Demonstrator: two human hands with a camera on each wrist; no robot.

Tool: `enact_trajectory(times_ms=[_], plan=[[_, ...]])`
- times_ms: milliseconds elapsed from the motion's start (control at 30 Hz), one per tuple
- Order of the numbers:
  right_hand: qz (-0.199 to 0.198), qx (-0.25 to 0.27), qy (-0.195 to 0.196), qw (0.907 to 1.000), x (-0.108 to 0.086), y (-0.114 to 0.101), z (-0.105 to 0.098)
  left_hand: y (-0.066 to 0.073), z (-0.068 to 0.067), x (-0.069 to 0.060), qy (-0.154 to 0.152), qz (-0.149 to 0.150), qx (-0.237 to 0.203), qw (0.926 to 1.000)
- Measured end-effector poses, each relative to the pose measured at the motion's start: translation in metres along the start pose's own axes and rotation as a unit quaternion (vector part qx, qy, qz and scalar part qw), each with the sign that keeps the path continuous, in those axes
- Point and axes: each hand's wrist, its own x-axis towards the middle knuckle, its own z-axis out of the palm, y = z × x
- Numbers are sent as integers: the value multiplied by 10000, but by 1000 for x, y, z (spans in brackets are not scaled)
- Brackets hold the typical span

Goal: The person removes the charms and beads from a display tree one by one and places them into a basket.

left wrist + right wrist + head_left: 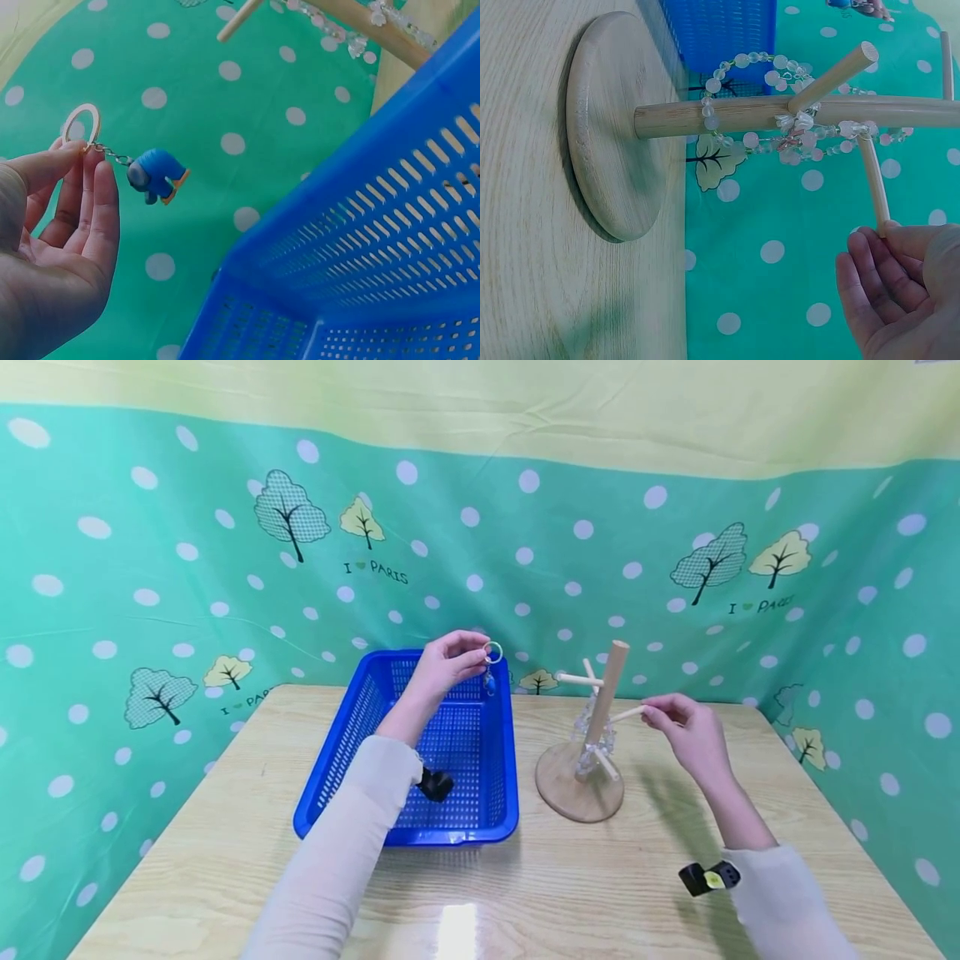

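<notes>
My left hand [447,665] pinches the metal ring of a keychain [155,174] between thumb and fingertips. A small blue figure with orange feet dangles from its chain, above the far right part of the blue basket [405,841]. To the right stands a wooden peg stand [606,693] with a round base and several pegs. My right hand [692,735] pinches the tip of one peg [875,184] on its right side. Beaded bracelets [802,142] in clear and pale pink hang on the lower pegs, around the post.
Both the basket and the stand rest on a light wooden table [585,893]. Behind them hangs a green dotted curtain [450,552] with printed trees. Black wrist cameras [435,783] are strapped to both wrists.
</notes>
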Motion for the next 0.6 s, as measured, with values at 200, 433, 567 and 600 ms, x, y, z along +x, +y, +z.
enact_trajectory(times_ms=[200, 433, 567, 600], plan=[[75, 23, -8, 10000, 0, -1, 0, -6, -8, 2, 115, -110, -10, 9999], [76, -9, 7, 10000, 0, -1, 0, -16, -17, 6, 221, -344, -64, 9991], [60, -41, 11, 10000, 0, 0, 0, -22, -20, 8, 280, -532, -181, 9980], [53, -38, 12, 10000, 0, 0, 0, -24, -21, 9, 300, -571, -198, 9977]])
